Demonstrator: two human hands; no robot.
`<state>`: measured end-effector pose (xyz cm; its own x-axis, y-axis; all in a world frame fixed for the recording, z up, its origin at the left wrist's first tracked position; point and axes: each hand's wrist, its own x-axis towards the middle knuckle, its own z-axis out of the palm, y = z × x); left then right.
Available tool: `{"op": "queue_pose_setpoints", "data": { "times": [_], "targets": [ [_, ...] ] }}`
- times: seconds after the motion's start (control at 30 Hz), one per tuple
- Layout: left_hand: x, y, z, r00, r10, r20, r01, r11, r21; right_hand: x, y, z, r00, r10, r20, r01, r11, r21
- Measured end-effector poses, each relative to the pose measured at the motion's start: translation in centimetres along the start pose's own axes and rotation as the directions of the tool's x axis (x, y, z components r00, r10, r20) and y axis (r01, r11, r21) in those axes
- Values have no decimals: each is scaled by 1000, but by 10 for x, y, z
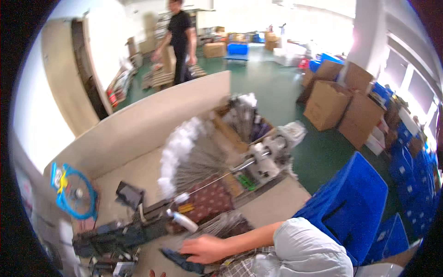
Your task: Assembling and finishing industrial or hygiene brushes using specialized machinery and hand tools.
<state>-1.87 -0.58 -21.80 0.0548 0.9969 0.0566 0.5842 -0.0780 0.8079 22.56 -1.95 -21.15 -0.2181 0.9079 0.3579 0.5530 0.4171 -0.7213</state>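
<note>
My right hand (205, 249) reaches in from the right, below a light grey sleeve (314, 249). It lies over a dark blue-black, soft-looking thing (175, 258) near the lower edge; blur hides whether the fingers grip it. Just beyond the hand is a white bottle (185, 222), beside a bundle of thin wires or rods (221, 225). Of my left hand (158, 274), only blurred fingertips show at the bottom edge. Further up the tabletop, a fan of thin rods with white tips (177, 143) spreads beside a dark red patterned cloth (207, 198).
A metal rod device (251, 162) crosses the bench. A blue ring-shaped thing (76, 214) and a dark tablet-like panel (129, 194) stand left. A low partition (152, 111) edges the bench. Blue bins (355, 198) and cardboard boxes (325, 104) fill the right. Another person (180, 41) walks behind.
</note>
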Motion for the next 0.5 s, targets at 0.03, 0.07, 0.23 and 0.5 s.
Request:
{"op": "queue_pose_setpoints", "data": {
  "times": [0.03, 0.07, 0.23, 0.5],
  "targets": [
    [6, -7, 6, 999, 21, 27, -23, 998, 61, -19, -1, -33, 996, 38, -82, -42, 998, -39],
    [11, -14, 12, 998, 37, 48, -43, 992, 122, -41, -3, -67, 982, 128, -142, -145, 983, -113],
    [14, 2, 55, 979, 199, -39, -198, 980, 18, -147, 0, -210, 664, 271, -697, -654, 662, -366],
    [20, 46, 93, 909, 367, 198, -383, 922, 49, -181, 86, -344, 558, 158, -815, -809, 323, -492]
  ]
}}
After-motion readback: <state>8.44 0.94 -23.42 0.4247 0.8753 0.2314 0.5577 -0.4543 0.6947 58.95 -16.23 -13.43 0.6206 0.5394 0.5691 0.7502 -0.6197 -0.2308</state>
